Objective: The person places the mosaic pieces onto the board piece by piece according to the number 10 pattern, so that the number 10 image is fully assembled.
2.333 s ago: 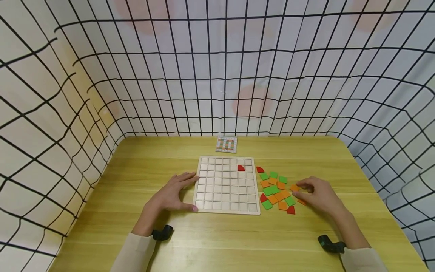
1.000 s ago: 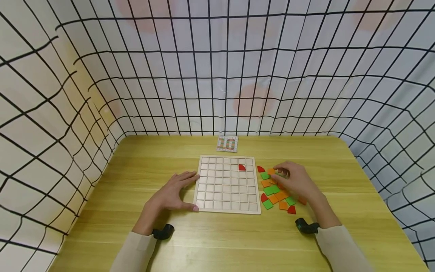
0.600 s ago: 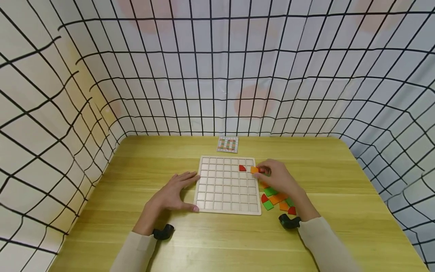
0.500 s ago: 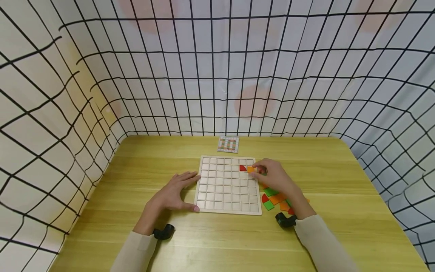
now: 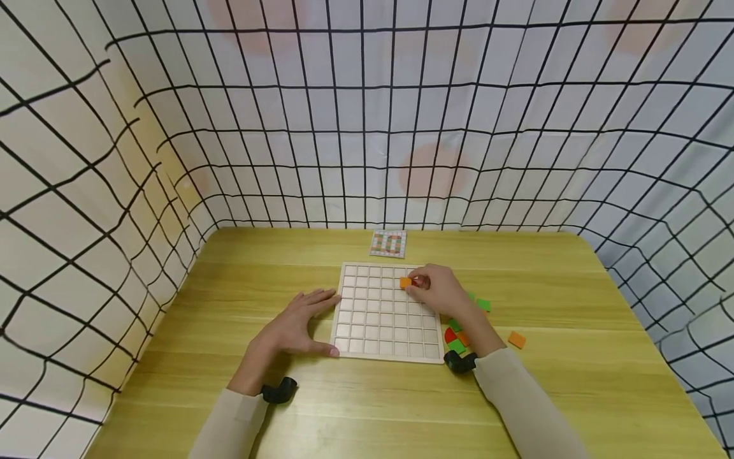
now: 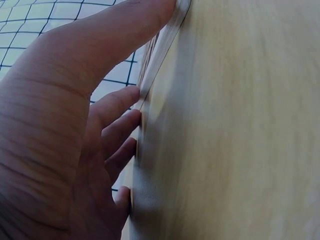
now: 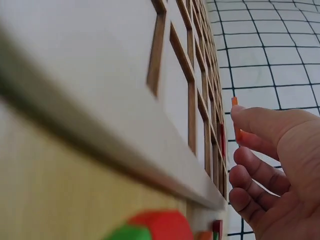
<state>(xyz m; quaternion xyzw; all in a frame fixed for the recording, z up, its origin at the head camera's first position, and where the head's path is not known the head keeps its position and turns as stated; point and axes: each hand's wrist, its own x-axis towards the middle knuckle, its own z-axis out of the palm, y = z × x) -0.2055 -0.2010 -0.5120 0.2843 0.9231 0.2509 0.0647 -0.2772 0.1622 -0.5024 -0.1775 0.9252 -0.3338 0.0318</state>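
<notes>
An orange square tile [image 5: 405,283] is pinched between the thumb and index finger of my right hand [image 5: 438,290], over the upper right of the pale wooden grid board [image 5: 378,359]. In the right wrist view this orange tile [image 7: 234,101] stands edge-on above the board, with the other fingers loosely bent. A red quarter-circle tile [image 7: 222,137] lies in the board, mostly hidden by the right hand in the head view. At the board's left edge rests my left hand [image 5: 295,325], fingers and thumb spread and touching the rim; the left wrist view shows its relaxed fingers [image 6: 117,105].
Right of the board lie loose tiles, partly under the right forearm: green [image 5: 457,346], red [image 5: 450,335] and a single orange tile [image 5: 517,339] farther right. A small pattern card [image 5: 388,243] lies behind the board. Black-gridded white walls [image 5: 367,115] enclose the table.
My right hand picked an orange tile from the loose tiles, carried it left, and now holds it over the board near the red quarter-circle. The left hand has stayed at the board's edge.
</notes>
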